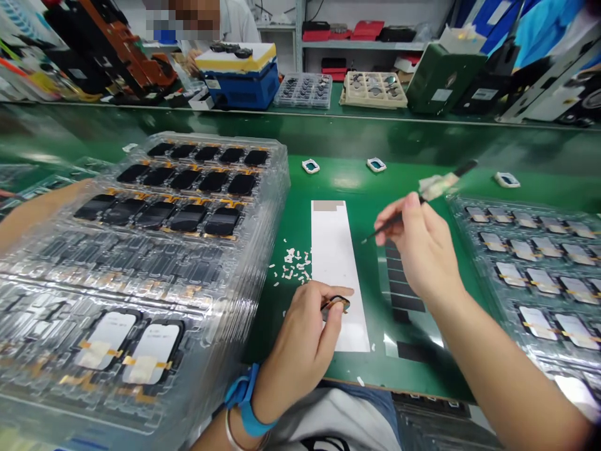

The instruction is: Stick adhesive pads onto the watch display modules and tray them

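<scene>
My left hand pinches a small display module with a dark rim between thumb and fingers, over the lower part of a white paper strip. Most of the module is hidden by the fingers. Black tweezers are gripped in my right hand, tips pointing left beside the strip; I cannot tell whether the tips hold anything. Whitish wrapping covers the tweezers' rear part. Small white scraps lie left of the strip. Under my right hand is a clear sheet with black strips.
A tall stack of clear trays with black screens stands left. Another clear tray of modules lies right. Small white-framed pieces sit at the back. Boxes, including a blue one, line the rear ledge; a person is behind.
</scene>
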The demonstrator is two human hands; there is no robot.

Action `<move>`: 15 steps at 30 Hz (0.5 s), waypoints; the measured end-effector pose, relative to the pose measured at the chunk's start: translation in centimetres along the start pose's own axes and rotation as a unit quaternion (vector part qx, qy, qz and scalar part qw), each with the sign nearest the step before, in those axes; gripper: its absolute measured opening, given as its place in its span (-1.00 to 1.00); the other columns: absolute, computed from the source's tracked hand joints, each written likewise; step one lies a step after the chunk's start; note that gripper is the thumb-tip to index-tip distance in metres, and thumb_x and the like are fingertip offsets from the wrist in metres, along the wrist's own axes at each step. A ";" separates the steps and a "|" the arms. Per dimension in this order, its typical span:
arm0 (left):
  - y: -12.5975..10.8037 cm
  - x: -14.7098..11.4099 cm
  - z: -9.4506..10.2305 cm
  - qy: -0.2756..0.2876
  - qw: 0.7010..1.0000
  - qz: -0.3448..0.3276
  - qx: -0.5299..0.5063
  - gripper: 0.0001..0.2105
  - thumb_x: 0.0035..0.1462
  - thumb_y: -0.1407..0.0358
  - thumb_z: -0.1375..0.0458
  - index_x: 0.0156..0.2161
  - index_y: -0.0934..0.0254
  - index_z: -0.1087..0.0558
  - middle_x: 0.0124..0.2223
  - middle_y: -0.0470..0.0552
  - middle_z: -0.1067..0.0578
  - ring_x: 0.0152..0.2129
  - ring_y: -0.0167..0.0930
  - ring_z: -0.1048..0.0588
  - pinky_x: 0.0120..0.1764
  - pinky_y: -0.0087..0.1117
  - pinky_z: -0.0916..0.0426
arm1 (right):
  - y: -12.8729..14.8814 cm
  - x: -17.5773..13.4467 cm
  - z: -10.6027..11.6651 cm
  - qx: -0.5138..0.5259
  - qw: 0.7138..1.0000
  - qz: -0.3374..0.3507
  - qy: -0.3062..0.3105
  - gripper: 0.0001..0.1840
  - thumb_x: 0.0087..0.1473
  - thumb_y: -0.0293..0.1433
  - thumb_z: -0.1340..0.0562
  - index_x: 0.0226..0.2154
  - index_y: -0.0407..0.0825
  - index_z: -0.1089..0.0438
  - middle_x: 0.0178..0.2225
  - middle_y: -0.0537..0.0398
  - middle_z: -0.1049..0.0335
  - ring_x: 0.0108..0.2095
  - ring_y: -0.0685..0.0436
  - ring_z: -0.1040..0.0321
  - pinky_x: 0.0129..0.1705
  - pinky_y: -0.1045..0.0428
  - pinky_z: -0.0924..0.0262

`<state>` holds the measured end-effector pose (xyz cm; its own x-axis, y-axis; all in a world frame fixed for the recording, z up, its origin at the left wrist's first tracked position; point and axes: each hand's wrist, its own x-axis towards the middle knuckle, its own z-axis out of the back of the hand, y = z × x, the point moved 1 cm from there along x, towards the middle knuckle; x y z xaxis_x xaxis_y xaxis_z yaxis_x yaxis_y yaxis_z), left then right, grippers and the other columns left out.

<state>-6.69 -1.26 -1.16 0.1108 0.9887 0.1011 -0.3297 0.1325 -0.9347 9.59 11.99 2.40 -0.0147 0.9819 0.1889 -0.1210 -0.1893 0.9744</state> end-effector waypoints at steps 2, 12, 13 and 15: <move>0.0 0.2 -0.1 0.002 0.999 -0.028 0.046 -0.88 0.42 0.36 0.07 -0.05 0.23 -0.30 0.05 0.15 -0.52 -0.01 -0.24 -0.43 0.04 -0.15 -0.25 | -0.9 2.8 -0.7 0.002 1.000 -0.024 0.006 -0.55 0.19 0.06 -0.20 -0.41 0.02 -0.31 -0.43 0.07 -0.36 -0.51 -0.05 -0.39 -0.41 -0.01 -0.34; 0.4 0.6 -0.4 -0.005 0.989 -0.057 0.135 -0.91 0.38 0.40 0.04 -0.09 0.24 -0.30 -0.05 0.13 -0.57 -0.10 -0.18 -0.47 -0.04 -0.10 -0.29 | -6.9 7.4 -4.3 0.010 0.998 -0.064 -0.026 -0.56 -0.04 -0.16 -0.36 -0.25 0.05 -0.14 -0.33 0.19 -0.30 -0.47 -0.08 -0.53 -0.45 0.02 -0.48; 0.4 0.6 -0.4 -0.004 0.989 -0.057 0.138 -0.91 0.38 0.40 0.04 -0.09 0.24 -0.30 -0.05 0.13 -0.56 -0.10 -0.18 -0.47 -0.03 -0.10 -0.29 | -7.1 7.4 -4.3 0.010 0.997 -0.067 -0.031 -0.56 -0.04 -0.15 -0.36 -0.24 0.05 -0.15 -0.33 0.19 -0.31 -0.47 -0.09 -0.54 -0.46 0.03 -0.48; 0.4 0.6 -0.4 -0.003 0.988 -0.056 0.143 -0.90 0.38 0.40 0.04 -0.09 0.24 -0.30 -0.05 0.13 -0.57 -0.10 -0.18 -0.47 -0.03 -0.10 -0.29 | -7.4 7.3 -4.4 0.013 0.997 -0.072 -0.036 -0.58 -0.04 -0.17 -0.35 -0.23 0.04 -0.17 -0.35 0.19 -0.34 -0.46 -0.10 -0.54 -0.44 0.02 -0.47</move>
<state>-6.36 -0.61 -1.56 0.1563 0.9670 0.2014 -0.5670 0.2548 -0.7833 6.03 20.59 -3.97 0.0715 0.9960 0.0544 -0.0916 -0.0477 0.9947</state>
